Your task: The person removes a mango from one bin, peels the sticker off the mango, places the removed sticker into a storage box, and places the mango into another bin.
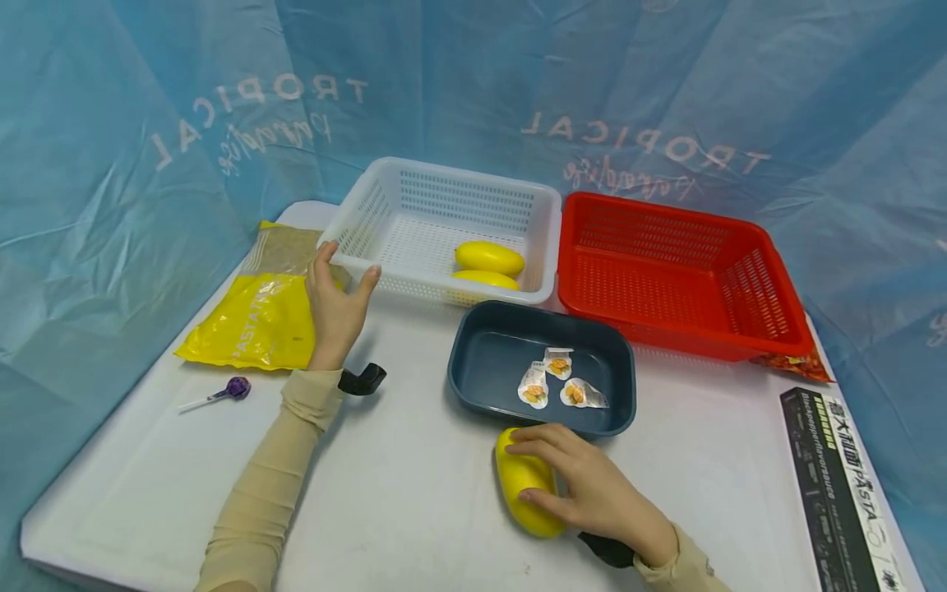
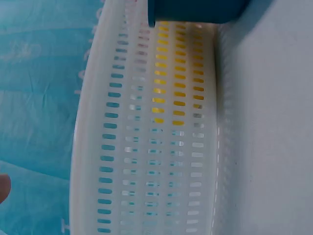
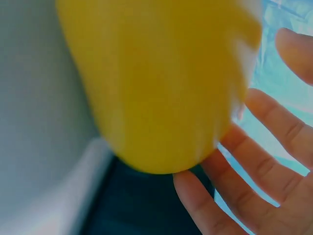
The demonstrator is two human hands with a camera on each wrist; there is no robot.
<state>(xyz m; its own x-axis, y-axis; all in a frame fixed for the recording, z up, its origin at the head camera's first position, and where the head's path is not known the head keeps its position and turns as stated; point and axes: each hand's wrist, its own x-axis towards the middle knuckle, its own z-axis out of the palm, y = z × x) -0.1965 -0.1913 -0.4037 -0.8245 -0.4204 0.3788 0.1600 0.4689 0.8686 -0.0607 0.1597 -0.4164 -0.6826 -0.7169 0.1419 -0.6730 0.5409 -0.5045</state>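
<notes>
In the head view my right hand (image 1: 584, 477) is over a yellow mango (image 1: 521, 474), fingers spread across it. The right wrist view shows fingertips at the mango's edge, the thumb (image 3: 296, 56) apart from it. My left hand (image 1: 336, 308) is raised by the near left corner of the white basket (image 1: 414, 275), thumb and fingers spread, holding nothing. The left wrist view shows one fingertip (image 2: 4, 187) away from the basket wall. Inside that basket lie two more mangoes (image 1: 488, 257). A dark blue tray (image 1: 491, 395) stands just beyond my right hand, with three small pictured pieces (image 1: 558, 363) in it.
A red basket (image 1: 636, 279) adjoins the white one, with an orange-red packet (image 1: 802, 364) by its right end. A yellow pasta bag (image 1: 251, 325) and a purple lollipop (image 1: 237, 388) lie at left. A black pasta box (image 1: 821, 485) lies along the right edge.
</notes>
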